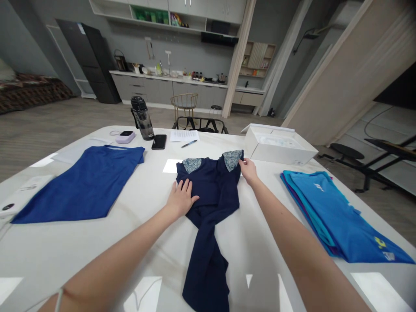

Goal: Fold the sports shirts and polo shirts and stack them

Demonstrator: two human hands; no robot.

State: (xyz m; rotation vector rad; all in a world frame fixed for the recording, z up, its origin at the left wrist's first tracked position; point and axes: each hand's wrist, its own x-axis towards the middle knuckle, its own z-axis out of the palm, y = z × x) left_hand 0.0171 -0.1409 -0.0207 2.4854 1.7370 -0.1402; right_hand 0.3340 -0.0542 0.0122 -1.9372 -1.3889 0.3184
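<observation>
Here, our left hand (182, 198) lies on the navy garment (206, 186), fingers spread. With our right hand (248, 170), we pinch its edge beside a patterned patch (232, 160).

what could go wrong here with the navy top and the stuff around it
The lower part of the navy top lies bunched and narrow, so pressing it as it is might set creases.

The right hand pinches one patterned shoulder while the left hand rests at the opposite edge, so a sharp pull might skew the top.

The water bottle stands beside the smartphone; if knocked, it might land on it.
</observation>
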